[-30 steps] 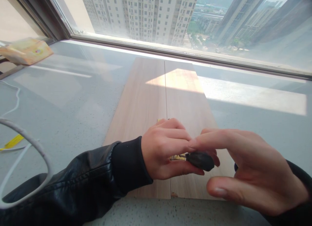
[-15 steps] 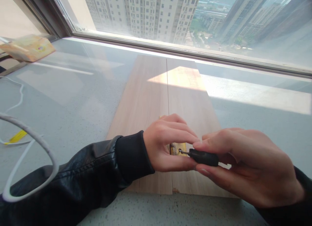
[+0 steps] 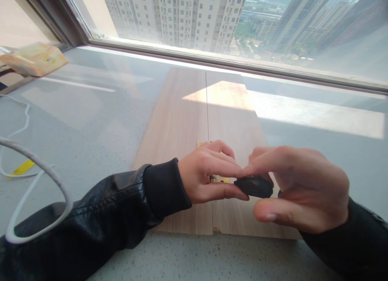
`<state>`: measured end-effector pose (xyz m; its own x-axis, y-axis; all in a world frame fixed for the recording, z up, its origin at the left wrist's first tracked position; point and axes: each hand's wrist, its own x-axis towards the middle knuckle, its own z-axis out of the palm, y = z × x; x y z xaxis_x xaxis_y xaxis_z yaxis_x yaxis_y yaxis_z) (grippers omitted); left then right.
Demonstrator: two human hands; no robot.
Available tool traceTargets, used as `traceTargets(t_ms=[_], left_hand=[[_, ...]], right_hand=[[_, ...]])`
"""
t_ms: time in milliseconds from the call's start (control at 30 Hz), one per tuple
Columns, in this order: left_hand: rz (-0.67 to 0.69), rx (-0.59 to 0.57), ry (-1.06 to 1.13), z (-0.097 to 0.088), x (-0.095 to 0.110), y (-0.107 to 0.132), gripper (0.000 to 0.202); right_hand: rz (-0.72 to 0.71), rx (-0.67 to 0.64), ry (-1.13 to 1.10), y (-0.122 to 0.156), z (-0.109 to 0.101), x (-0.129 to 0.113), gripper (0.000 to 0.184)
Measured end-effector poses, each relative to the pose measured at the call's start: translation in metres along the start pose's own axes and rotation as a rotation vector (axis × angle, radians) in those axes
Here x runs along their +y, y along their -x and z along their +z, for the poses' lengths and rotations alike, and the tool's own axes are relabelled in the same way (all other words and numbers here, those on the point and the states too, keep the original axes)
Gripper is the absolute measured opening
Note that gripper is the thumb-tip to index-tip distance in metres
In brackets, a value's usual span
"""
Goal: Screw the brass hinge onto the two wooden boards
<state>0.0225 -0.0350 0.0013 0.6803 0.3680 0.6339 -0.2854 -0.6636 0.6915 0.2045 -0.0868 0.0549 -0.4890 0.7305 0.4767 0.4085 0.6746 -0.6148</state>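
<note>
**A:** ok so where's the screwdriver [image 3: 254,186] at?

**B:** It's low in the middle of the view. The stubby black handle is lying roughly level just above the right board [image 3: 233,123], near its front edge. The right hand [image 3: 300,188] has it by the fingertips, index on top and another finger tucked behind. The thumb sticks out lower down, and I can't tell if it's touching the handle.

**A:** and the other hand?

**B:** The left hand [image 3: 209,178] is pinched narrow. Its fingers lie over a brass hinge [image 3: 218,179] and the thumb runs underneath, with its tip right at the front end of the handle. The hinge sits across the seam between the right board and the left board [image 3: 178,119], and only bits of yellow metal show past the fingers. The shaft and tip are hidden, so I can't say what they touch.

**A:** anything else around?

**B:** Both boards lie flat, side by side and touching, on a grey speckled bench [image 3: 91,111] under a big window [image 3: 212,14]. A white cable [image 3: 39,172] loops at the far left, with a yellow strip [image 3: 20,168] beside it and a yellowish packet [image 3: 34,59] in the back left corner. Both sleeves are black.
</note>
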Motion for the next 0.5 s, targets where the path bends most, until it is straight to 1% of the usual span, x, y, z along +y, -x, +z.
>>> traceTargets(t_ms=[67, 133, 200, 267, 333, 433, 500], left_hand=[[-0.034, -0.045, 0.021, -0.002, 0.001, 0.0, 0.017], [-0.061, -0.048, 0.047, -0.003, 0.0, 0.0, 0.017], [-0.086, -0.06, 0.057, -0.003, 0.0, -0.001, 0.02], [-0.09, -0.05, 0.068, -0.003, 0.002, -0.002, 0.022], [-0.07, -0.022, 0.084, -0.004, 0.005, -0.003, 0.021], [-0.039, 0.047, 0.117, -0.006, 0.01, -0.006, 0.015], [-0.061, 0.064, 0.123, -0.007, 0.012, -0.006, 0.013]], right_hand=[[0.021, -0.113, -0.117, -0.002, -0.006, 0.001, 0.024], [0.038, -0.195, -0.155, -0.005, -0.01, 0.002, 0.016], [0.03, -0.207, -0.187, -0.006, -0.011, 0.003, 0.012], [0.019, -0.196, -0.21, -0.005, -0.011, 0.003, 0.015], [0.011, -0.211, -0.211, -0.003, -0.009, 0.0, 0.017], [-0.003, -0.239, -0.154, 0.0, -0.007, -0.007, 0.013], [-0.023, -0.231, -0.083, 0.002, -0.005, -0.011, 0.012]])
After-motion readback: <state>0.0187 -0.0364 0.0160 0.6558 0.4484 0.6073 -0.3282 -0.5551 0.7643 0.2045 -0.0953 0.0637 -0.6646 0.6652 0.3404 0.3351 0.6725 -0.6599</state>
